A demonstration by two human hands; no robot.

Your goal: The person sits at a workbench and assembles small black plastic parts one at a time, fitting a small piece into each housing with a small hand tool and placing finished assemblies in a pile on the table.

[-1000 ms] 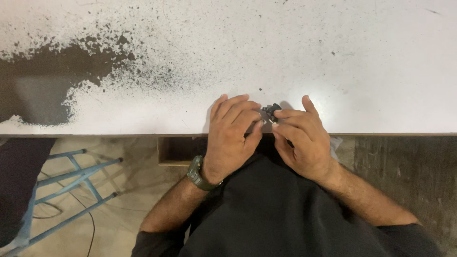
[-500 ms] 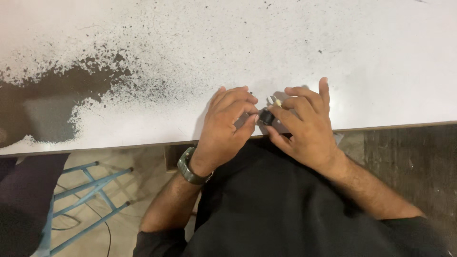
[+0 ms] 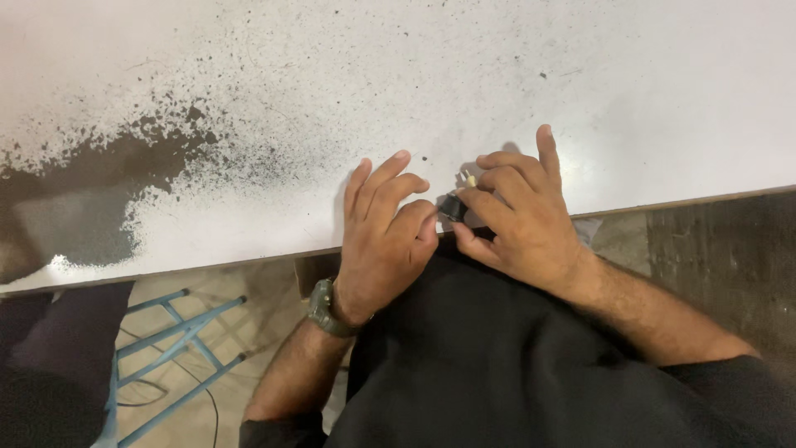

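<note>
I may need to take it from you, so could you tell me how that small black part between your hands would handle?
The small black part is pinched between fingers of the left hand and right hand, so it is probably light. It keeps its shape, so likely stiff. Its pale tip looks thin, perhaps fragile.

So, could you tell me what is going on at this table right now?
A person in dark clothing leans over the edge of a white table that has a big patch of worn, dark speckled paint on its left side. Both hands meet at the near edge: the left hand and right hand pinch a small black part with a pale tip between their fingers. A watch sits on the left wrist. A blue metal frame stands on the floor below.
</note>
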